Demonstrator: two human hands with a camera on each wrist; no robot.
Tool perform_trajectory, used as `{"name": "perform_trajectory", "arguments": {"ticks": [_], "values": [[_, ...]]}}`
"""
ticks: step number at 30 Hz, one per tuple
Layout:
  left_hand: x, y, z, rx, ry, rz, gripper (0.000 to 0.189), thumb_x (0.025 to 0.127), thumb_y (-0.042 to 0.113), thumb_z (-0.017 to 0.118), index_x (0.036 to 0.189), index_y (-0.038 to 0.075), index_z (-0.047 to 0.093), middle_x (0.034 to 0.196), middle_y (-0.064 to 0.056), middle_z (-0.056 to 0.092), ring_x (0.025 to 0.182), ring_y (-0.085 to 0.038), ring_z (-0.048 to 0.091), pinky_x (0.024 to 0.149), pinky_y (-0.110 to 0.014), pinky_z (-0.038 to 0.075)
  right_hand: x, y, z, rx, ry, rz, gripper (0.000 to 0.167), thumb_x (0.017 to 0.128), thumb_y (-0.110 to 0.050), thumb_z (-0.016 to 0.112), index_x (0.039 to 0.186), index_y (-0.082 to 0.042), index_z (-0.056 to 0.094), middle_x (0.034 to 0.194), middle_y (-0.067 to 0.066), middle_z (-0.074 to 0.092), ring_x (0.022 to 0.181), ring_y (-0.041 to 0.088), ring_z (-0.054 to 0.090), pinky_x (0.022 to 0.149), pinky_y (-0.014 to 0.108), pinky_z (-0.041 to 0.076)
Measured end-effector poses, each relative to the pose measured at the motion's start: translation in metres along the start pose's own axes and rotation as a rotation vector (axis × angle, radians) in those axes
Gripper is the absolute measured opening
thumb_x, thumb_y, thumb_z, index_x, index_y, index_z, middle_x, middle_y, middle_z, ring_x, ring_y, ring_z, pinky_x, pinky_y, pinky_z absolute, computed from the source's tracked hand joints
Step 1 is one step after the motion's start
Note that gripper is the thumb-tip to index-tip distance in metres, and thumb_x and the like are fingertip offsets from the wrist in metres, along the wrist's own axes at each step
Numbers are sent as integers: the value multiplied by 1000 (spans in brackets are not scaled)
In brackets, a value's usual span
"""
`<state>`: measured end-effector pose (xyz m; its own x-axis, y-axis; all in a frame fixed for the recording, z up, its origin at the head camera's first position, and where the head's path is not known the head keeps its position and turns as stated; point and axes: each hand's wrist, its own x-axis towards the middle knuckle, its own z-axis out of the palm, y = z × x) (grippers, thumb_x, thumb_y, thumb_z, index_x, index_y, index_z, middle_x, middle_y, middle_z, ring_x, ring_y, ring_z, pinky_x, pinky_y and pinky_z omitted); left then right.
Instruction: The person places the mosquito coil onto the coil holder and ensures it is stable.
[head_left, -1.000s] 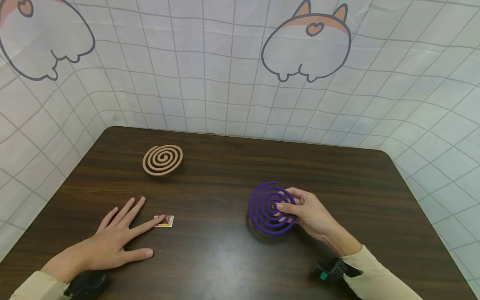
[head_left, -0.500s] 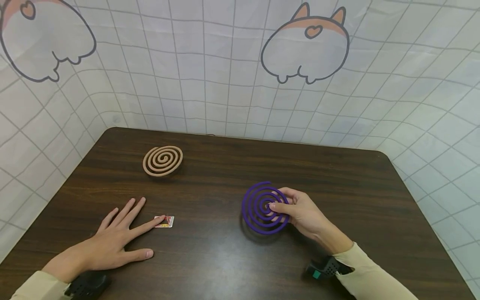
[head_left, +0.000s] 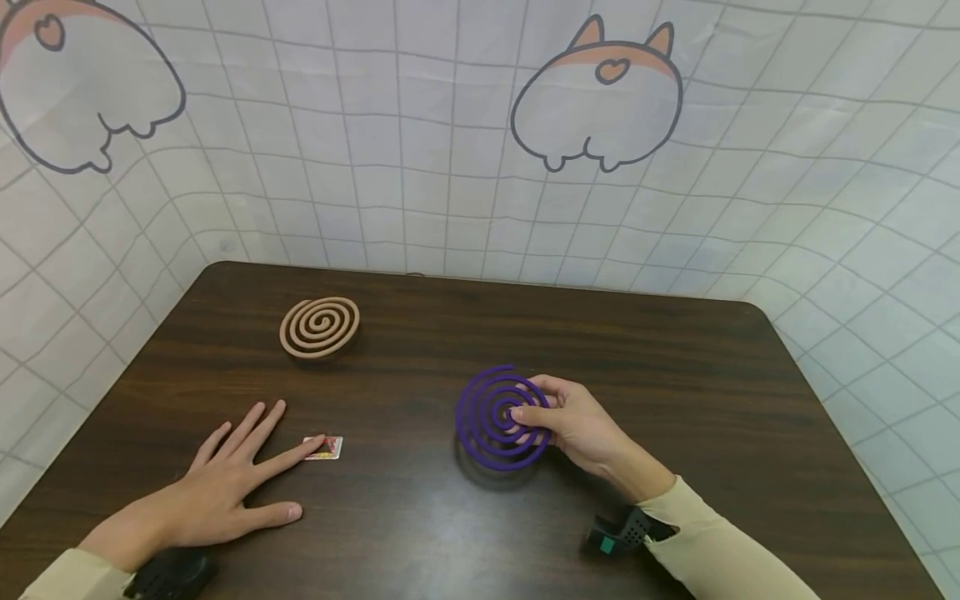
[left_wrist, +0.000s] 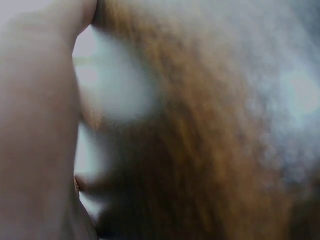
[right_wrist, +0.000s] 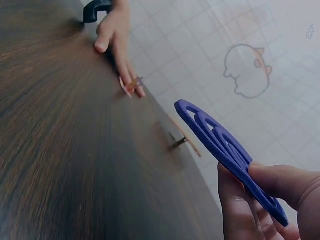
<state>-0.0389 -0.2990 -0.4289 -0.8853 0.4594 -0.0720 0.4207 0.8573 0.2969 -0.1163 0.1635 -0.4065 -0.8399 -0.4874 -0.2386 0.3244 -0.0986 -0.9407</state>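
My right hand (head_left: 581, 423) pinches a purple mosquito coil (head_left: 483, 417) between thumb and fingers, right of the table's middle. The right wrist view shows the same coil edge-on, tilted above the wood, with my thumb (right_wrist: 280, 182) pressed on its face. My left hand (head_left: 213, 500) lies flat at the left with fingers spread. Its index fingertip presses on a small rectangular piece (head_left: 332, 448) printed red, yellow and white, and covers part of it. A tan mosquito coil (head_left: 318, 327) sits farther back, raised off the table on a small stand (right_wrist: 178, 143).
The dark wooden table (head_left: 405, 533) has rounded far corners. A white grid-patterned curtain (head_left: 420, 167) with corgi drawings hangs behind it and along both sides. Black wrist cameras (head_left: 618, 529) are strapped on below both hands. The left wrist view is blurred.
My right hand has moved left with the purple coil, toward the printed piece. My left hand has stayed in place on that piece. The head view has shifted slightly.
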Motion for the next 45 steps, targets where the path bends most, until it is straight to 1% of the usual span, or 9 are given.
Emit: {"name": "perform_trajectory", "arguments": {"ticks": [6,14,22,26,30,38,45], "values": [[0,-1,1,-7,-4,-8,76,93,61,67,159,51,30,176,-18,4,163,-44,2,114,-75,11,6,1,7,-3,-9,7,34,96,-2,71,125,1,55,91,0,79,76,11,78,71,26,64],[0,-1,1,2,-2,-3,77,93,61,67,159,51,30,176,-18,4,163,-44,2,114,-75,11,11,2,13,2,-13,7,34,95,-2,70,126,2,54,90,1,79,75,11,78,70,26,63],[0,-1,2,-13,-4,-6,76,94,62,66,160,50,29,176,-18,3,163,-41,-1,116,-76,8,17,3,22,11,-27,10,33,95,-1,70,124,1,55,88,1,79,73,11,77,69,26,63],[0,-1,2,-11,-4,-4,76,94,62,66,160,50,29,176,-18,3,163,-41,-1,115,-75,8,20,4,26,14,-27,13,34,95,0,69,125,4,54,87,2,79,72,11,77,68,26,63],[0,-1,2,6,-2,-1,77,93,61,67,160,51,29,176,-18,4,163,-43,1,114,-75,11,23,4,30,15,-31,8,37,95,1,69,128,6,52,87,1,79,72,11,77,68,26,63],[0,-2,1,17,4,-4,77,93,62,67,159,51,30,176,-19,5,162,-44,3,113,-75,13,30,3,41,14,-46,17,34,95,2,69,126,5,54,85,3,79,70,11,77,67,27,63],[0,-2,2,17,12,-1,77,93,63,66,159,51,30,176,-19,5,163,-42,1,114,-75,12,36,2,48,7,-55,24,42,95,1,70,130,11,51,85,3,79,70,13,77,66,27,63]]}}
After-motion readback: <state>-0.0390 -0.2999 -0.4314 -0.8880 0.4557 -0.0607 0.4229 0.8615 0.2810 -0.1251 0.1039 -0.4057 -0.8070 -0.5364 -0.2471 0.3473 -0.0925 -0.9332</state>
